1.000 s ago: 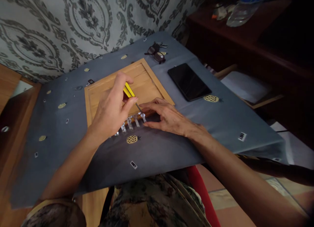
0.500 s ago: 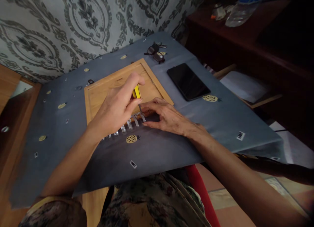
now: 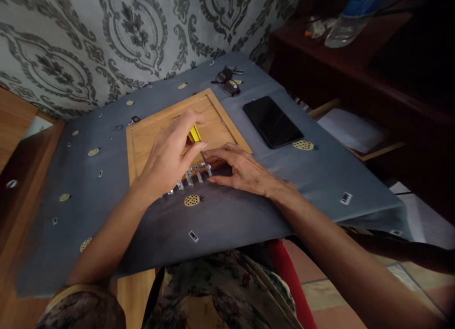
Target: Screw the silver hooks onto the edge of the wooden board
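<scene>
My left hand (image 3: 167,156) is closed round a yellow-handled screwdriver (image 3: 194,134), its thin metal tip pointing down at a wooden strip with several metal hooks (image 3: 194,173). That strip lies along the near edge of a light wooden panel (image 3: 156,130) on a grey-blue tablecloth (image 3: 231,215). My right hand (image 3: 241,170) lies flat on the right end of the strip, fingers stretched and pressing it down. The tip's contact point is partly hidden between my fingers.
A black phone (image 3: 273,121) lies right of the panel, dark glasses (image 3: 226,80) behind it near the patterned wall (image 3: 106,40). A dark wooden cabinet (image 3: 355,68) with a plastic bottle stands at the right. Small metal bits dot the cloth at left.
My left hand has turned on the screwdriver, its fingers shifting round the yellow handle. The right hand stays on the strip. The view has shifted slightly.
</scene>
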`<state>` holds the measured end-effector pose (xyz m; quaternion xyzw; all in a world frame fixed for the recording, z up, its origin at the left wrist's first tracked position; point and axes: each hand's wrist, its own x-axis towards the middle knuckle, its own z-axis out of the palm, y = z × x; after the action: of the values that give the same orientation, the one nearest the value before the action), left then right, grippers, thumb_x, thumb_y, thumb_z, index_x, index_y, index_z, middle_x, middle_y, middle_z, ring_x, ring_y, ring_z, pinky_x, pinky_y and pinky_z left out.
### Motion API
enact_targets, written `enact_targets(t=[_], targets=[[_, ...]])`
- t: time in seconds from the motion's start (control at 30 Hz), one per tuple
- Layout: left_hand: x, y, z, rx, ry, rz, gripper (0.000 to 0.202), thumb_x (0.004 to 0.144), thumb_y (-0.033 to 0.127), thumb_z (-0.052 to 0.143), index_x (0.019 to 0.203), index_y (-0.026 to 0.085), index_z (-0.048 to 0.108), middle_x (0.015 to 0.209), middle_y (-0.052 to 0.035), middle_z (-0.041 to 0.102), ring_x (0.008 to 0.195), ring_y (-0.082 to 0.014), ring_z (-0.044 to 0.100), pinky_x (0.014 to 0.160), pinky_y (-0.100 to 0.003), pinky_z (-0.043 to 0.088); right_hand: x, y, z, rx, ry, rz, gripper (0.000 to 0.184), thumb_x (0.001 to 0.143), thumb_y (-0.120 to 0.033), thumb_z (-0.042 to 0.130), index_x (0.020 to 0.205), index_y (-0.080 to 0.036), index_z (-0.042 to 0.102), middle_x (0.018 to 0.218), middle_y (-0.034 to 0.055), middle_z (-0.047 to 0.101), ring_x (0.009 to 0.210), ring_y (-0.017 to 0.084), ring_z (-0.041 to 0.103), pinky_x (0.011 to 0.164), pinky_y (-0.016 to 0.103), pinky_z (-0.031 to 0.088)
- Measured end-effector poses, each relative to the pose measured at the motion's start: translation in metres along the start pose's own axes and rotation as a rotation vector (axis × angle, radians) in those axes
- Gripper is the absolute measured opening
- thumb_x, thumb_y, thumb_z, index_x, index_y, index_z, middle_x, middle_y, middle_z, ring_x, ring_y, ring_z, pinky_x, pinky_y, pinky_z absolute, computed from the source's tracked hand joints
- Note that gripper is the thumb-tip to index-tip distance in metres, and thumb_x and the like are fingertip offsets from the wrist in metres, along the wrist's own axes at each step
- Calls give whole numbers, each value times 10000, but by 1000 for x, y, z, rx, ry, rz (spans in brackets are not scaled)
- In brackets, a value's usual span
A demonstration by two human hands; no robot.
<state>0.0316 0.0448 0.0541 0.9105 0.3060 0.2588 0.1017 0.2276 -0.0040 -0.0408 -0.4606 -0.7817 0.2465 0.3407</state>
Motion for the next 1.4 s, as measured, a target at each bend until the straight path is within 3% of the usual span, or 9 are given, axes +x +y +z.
enact_targets(t=[0.23, 0.43, 0.67, 0.9, 1.2, 1.4], targets=[[3, 2, -1, 34, -2, 8, 299, 887, 116, 587, 1164, 213, 527, 1038, -21, 643, 849, -141, 634, 810, -319, 599, -1, 2, 2, 7, 14, -19, 556, 820, -312, 771, 1340, -225, 596, 1130, 96, 688, 1095, 274, 611, 963, 487, 495], [10, 0, -7, 16, -76, 63, 307, 875, 97, 595, 1153, 213, 533, 938, -1, 639, 839, -148, 647, 798, -315, 590, 0, 0, -1, 16, -8, -13, 542, 827, -304, 763, 1333, -197, 598, 1124, 103, 701, 1117, 280, 592, 976, 486, 491], [9, -6, -7, 25, -91, 90, 300, 885, 119, 591, 1162, 225, 546, 988, -1, 652, 834, -146, 667, 815, -326, 605, 0, -1, -2, 8, -1, -5, 549, 814, -307, 770, 1328, -218, 599, 1122, 89, 709, 1111, 294, 599, 964, 495, 493], [-9, -1, -16, -38, 146, -76, 286, 930, 224, 594, 1204, 261, 518, 1128, -26, 636, 931, -149, 669, 854, -315, 616, -1, 1, -1, 0, 5, -8, 599, 811, -293, 775, 1370, -238, 566, 1142, 78, 727, 1118, 294, 596, 965, 509, 487], [-25, -5, -11, 55, 149, -43, 271, 910, 192, 618, 1168, 219, 540, 990, 2, 640, 870, -144, 669, 795, -298, 591, -3, -1, -1, 20, -1, -14, 600, 831, -301, 763, 1389, -234, 553, 1147, 70, 740, 1152, 282, 594, 978, 488, 488], [-26, -5, -8, 59, 148, -43, 275, 918, 173, 606, 1181, 208, 532, 1087, -20, 649, 902, -137, 667, 807, -284, 587, -4, -2, -2, 23, -3, 20, 602, 830, -331, 774, 1381, -218, 560, 1158, 86, 724, 1137, 274, 606, 997, 469, 486]])
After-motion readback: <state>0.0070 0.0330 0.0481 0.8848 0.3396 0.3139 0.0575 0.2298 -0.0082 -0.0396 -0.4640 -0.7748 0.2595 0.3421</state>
